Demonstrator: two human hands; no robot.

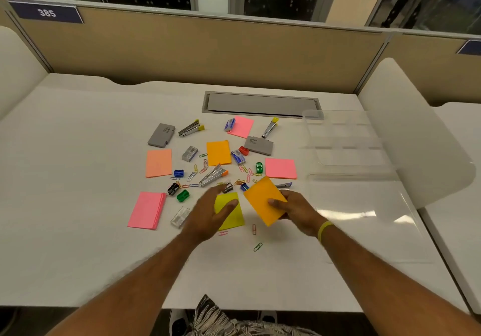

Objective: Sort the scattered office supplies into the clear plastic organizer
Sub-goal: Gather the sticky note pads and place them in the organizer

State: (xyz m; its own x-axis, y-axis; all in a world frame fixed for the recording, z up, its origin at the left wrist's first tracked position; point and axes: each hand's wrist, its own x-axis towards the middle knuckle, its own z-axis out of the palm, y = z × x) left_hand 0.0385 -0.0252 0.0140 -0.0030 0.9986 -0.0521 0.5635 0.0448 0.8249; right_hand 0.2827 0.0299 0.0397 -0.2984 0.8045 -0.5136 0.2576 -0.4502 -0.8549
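Left hand sits over the yellow pad at the near edge of the scatter, thumb on its face. Blur hides whether the fingers pinch its edge, so get them under the whole stack before lifting. Right hand pinches the orange pad, thumb on top, fingers beneath, held tilted; clear organizer sits well to the right, so level the pad and pick a wide compartment.
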